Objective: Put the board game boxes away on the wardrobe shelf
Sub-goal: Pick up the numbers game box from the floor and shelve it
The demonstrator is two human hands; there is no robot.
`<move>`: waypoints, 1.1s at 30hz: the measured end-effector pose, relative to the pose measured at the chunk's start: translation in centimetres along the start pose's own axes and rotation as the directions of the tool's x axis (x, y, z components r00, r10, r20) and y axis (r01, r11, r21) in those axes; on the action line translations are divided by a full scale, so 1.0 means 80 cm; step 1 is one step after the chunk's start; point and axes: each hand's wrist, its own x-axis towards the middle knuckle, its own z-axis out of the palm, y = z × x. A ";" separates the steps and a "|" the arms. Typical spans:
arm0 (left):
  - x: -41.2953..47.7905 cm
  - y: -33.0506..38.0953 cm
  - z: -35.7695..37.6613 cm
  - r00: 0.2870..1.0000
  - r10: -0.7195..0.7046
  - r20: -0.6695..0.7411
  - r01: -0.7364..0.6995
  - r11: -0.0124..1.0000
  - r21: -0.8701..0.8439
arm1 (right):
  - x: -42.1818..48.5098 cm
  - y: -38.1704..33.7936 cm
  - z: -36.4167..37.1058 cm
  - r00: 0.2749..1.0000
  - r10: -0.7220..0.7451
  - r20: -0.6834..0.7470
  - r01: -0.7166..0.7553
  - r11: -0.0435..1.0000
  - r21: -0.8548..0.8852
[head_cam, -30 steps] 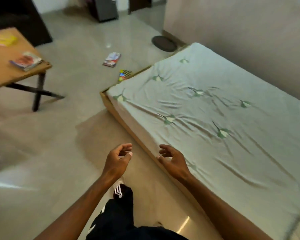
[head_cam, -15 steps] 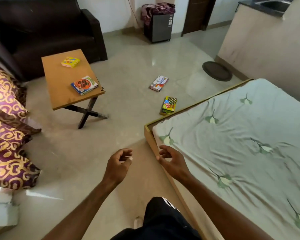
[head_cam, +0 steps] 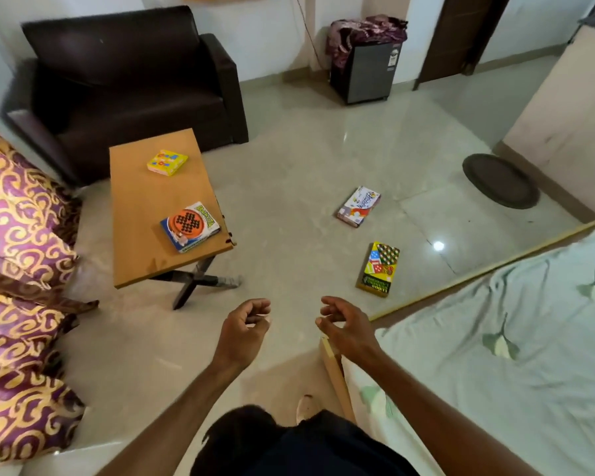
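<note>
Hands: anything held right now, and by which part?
Nothing is held. The left hand and right hand are loosely curled and empty; all four game boxes lie untouched, two on the table and two on the floor.

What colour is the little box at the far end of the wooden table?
The little box is bright yellow with small colourful pictures, seen from the head camera.
</note>
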 end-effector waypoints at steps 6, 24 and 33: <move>0.176 0.051 -0.001 1.000 -0.003 0.030 0.003 1.000 0.008 | 0.178 -0.038 -0.019 1.000 -0.024 -0.001 0.024 1.000 -0.018; 0.833 0.257 0.145 0.862 0.010 0.506 -0.146 0.962 0.229 | 0.706 -0.088 -0.155 0.880 0.284 -0.381 -0.218 0.954 0.208; 1.111 0.256 0.392 0.775 -0.192 0.602 -0.107 0.899 0.425 | 0.988 0.053 -0.266 0.764 0.505 -0.402 -0.400 0.859 0.319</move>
